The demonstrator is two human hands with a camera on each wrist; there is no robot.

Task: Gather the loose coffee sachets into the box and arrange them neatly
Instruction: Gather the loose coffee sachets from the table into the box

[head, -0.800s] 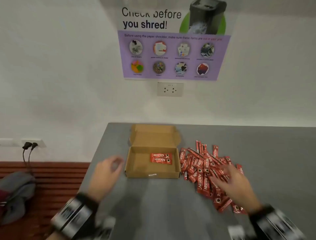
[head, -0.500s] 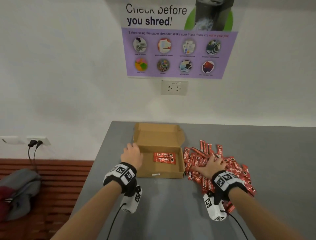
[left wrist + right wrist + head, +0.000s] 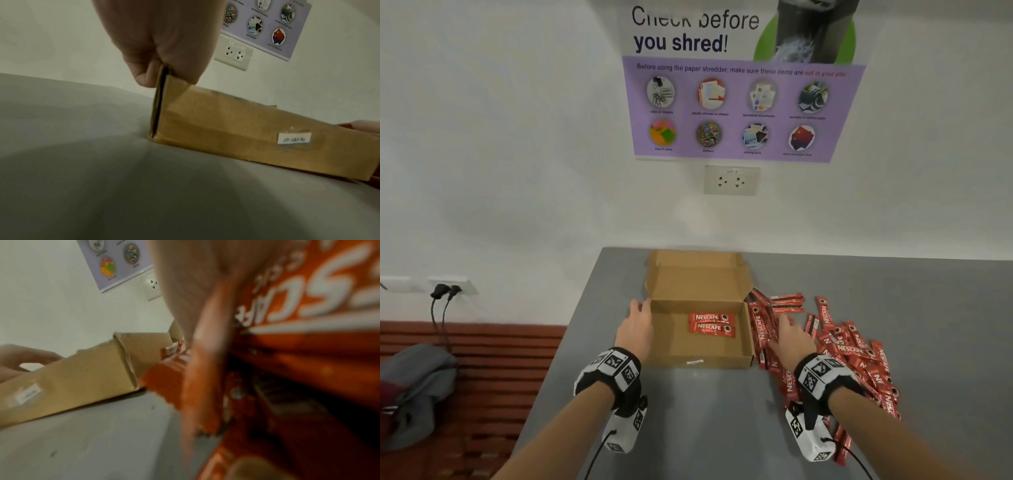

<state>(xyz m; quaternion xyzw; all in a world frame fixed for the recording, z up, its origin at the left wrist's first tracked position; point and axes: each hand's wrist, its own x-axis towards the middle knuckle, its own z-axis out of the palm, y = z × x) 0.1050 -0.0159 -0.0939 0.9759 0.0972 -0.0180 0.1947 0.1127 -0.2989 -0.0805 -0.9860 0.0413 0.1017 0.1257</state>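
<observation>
An open brown cardboard box [image 3: 671, 346] lies on the grey table [image 3: 911, 301] with its lid folded back. Two red coffee sachets [image 3: 711, 323] lie side by side inside it. My left hand [image 3: 638, 317] is at the box's left wall. In the left wrist view my left hand [image 3: 162, 73] pinches that wall of the box [image 3: 226, 126] between thumb and fingers. A heap of loose red sachets [image 3: 842, 346] lies right of the box. My right hand [image 3: 786, 334] rests on the heap, fingers stretched forward. The right wrist view is blurred, filled with sachets [image 3: 308, 353].
The table's left edge runs close to the box; beyond it is a brown slatted bench [image 3: 482, 377] with a grey bag [image 3: 414, 390]. The wall behind carries a poster [image 3: 743, 102], a socket [image 3: 731, 180], and two plugged cables [image 3: 445, 291] at lower left.
Both hands have moved forward from the table's near side. The left hand has reached the box's left wall and taken hold. The right hand has settled on the sachet heap.
</observation>
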